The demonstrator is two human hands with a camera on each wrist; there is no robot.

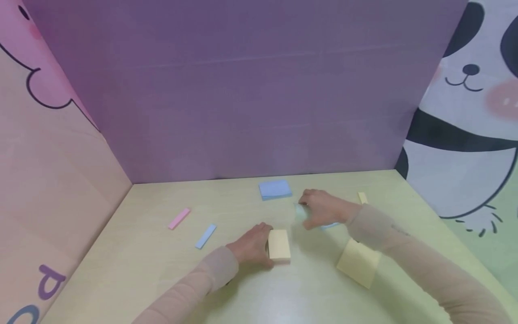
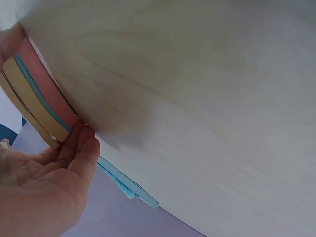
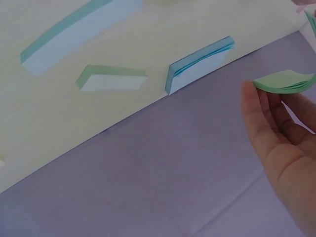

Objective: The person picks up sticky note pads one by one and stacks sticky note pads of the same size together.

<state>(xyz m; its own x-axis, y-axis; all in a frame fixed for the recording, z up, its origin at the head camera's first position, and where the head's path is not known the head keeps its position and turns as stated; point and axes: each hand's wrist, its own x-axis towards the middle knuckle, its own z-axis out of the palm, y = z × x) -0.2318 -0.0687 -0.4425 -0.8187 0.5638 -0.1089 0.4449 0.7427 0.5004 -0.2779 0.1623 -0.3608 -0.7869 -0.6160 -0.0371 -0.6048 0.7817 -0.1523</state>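
Left hand has fingers and thumb gripping opposite ends of the paper stack, which sits on the table in front of the person; likely held end to end so the layers stay lined up and steady; right hand pinches a green pad by its edge, off the table, probably so its broad face stays free; pink strip, blue strip, blue pad and yellow pad lie spread well apart, which should make each easy to pick singly; stack looks: pale yellow on top, thin blue layer beneath, thicker pink at bottom, small gap between the yellow layers, edges roughly flush; green pad: pale face, darker green edge, bowed, leaves slightly fanned.
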